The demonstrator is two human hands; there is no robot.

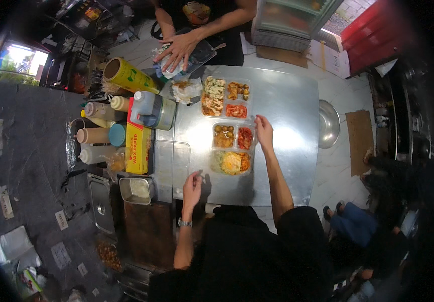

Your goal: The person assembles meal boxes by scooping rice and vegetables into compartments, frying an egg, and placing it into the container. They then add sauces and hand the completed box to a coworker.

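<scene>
Two clear plastic compartment food trays stand on a steel table. The near tray (pixel 232 148) holds a fried egg over rice with orange shreds, small round potatoes and a red side dish. Beyond it, the far tray (pixel 226 97) carries food topped with white sauce and green bits, plus similar sides. My left hand (pixel 192 187) is left of the near tray, fingers loosely bent and apart, nothing in them. Beside the corner between both trays is my right hand (pixel 264 132), fingers loosely extended with no object visible. A clear plastic lid (pixel 172 160) lies left of the near tray.
Left of the trays stand a wax paper box (pixel 138 148), a clear jug (pixel 155 111), several sauce bottles (pixel 94 136) and a steel pan (pixel 137 190). Across the table, another person's hands (pixel 179 50) press on a clear container. A round steel stool (pixel 329 124) sits at right.
</scene>
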